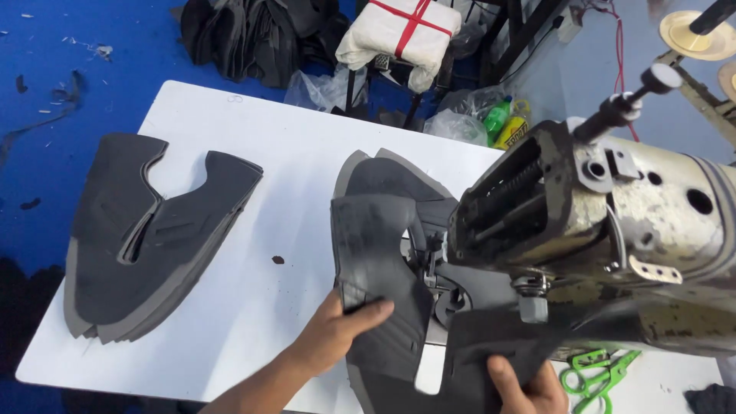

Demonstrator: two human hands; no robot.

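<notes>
A dark grey shoe-upper piece (379,268) lies under the head of a worn sewing machine (590,207), folded up at its left side. My left hand (337,330) grips that piece near its left edge, thumb on top. My right hand (529,387) holds the lower right part of the same dark piece (491,345) at the bottom of the view, just below the machine's needle area (437,261).
A stack of several cut grey upper pieces (146,238) lies on the left of the white table (268,153). Green scissors (598,376) rest at the right front. Beyond the table are a blue floor, dark fabric heaps, a tied white bundle (402,31) and plastic bags.
</notes>
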